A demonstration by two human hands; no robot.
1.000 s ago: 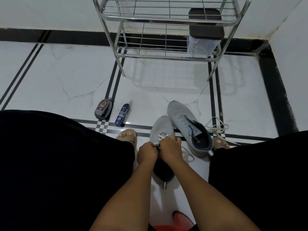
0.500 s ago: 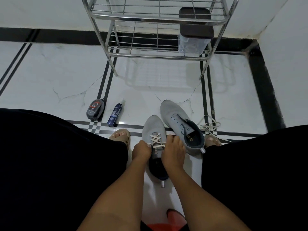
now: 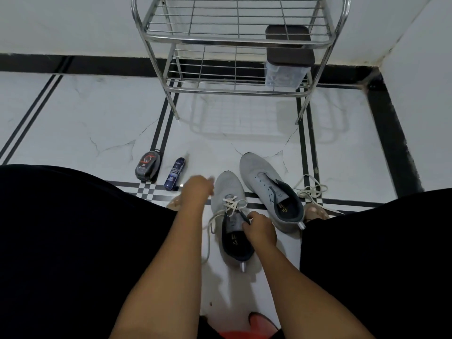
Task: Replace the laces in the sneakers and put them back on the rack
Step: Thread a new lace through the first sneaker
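Two grey sneakers lie on the white tile floor between my knees. The near sneaker (image 3: pixel 228 187) is partly threaded with a white lace (image 3: pixel 231 204), and a loose strand curves down along its left side. My right hand (image 3: pixel 260 230) pinches the dark eyelet edge at that sneaker's opening. My left hand (image 3: pixel 198 189) is blurred, raised just left of the toe; I cannot see whether it holds the lace. The other sneaker (image 3: pixel 266 189) has bare eyelets, and a second white lace (image 3: pixel 309 189) lies loose on the floor to its right.
A steel wire rack (image 3: pixel 234 42) stands against the wall ahead, with a dark-lidded clear box (image 3: pixel 288 57) on its lower shelf. A shoe polish sponge (image 3: pixel 148 166) and a blue bottle (image 3: pixel 175 173) sit on the floor at left. My black-clad knees flank the shoes.
My left hand left the sneaker's laces and swung up and left past the toe. My right hand shifted back to the eyelet edge near the opening. The view tilted slightly.
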